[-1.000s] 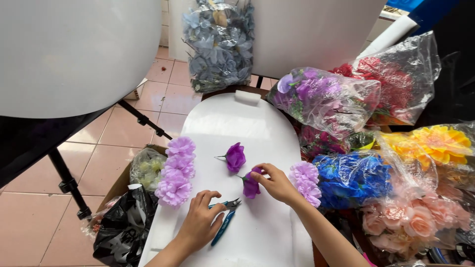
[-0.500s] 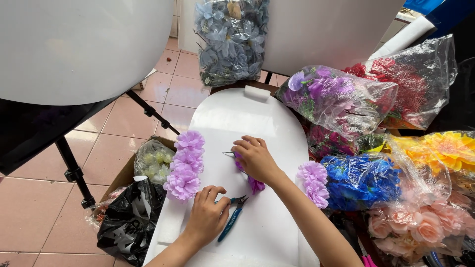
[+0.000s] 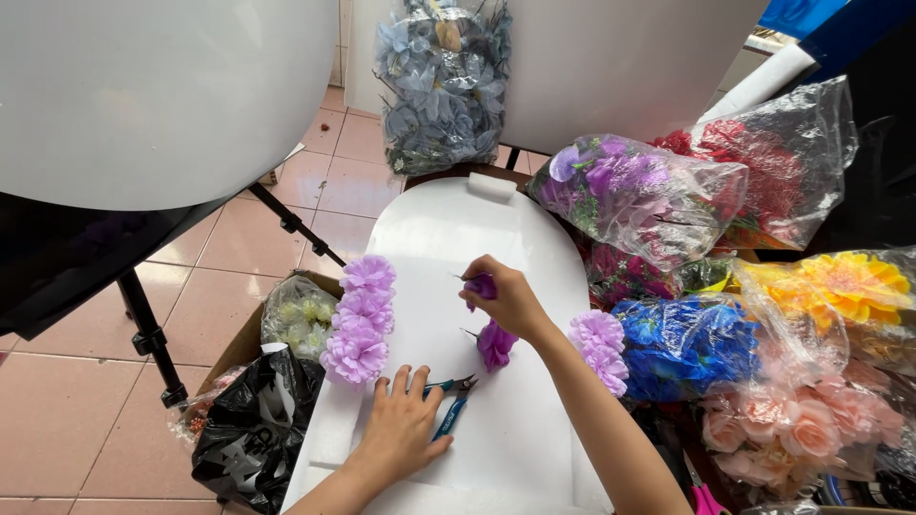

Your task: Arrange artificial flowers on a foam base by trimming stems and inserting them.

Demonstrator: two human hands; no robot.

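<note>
My right hand [image 3: 506,298] has moved from the near flower to the far one: a second ago its fingers pinched the purple bloom [image 3: 495,343] that now lies free on the white foam board [image 3: 448,229], just near-side of my wrist. The fingers are now closed around a second purple flower [image 3: 482,284], with its thin stem poking out to the left, held at the middle of the board. My left hand [image 3: 401,429] has stayed put, lying flat with fingers spread and unclenched on the near part of the board, its fingertips touching the blue-handled cutters [image 3: 450,405] without gripping them. To the left, a column of lilac flowers [image 3: 359,319] is set along the board's edge; to the right, a shorter lilac cluster [image 3: 599,345] sits on the opposite edge. By my judgement, the shift from one bloom to the other means the loose flowers are being handled in turn while the cutters rest unused.
</note>
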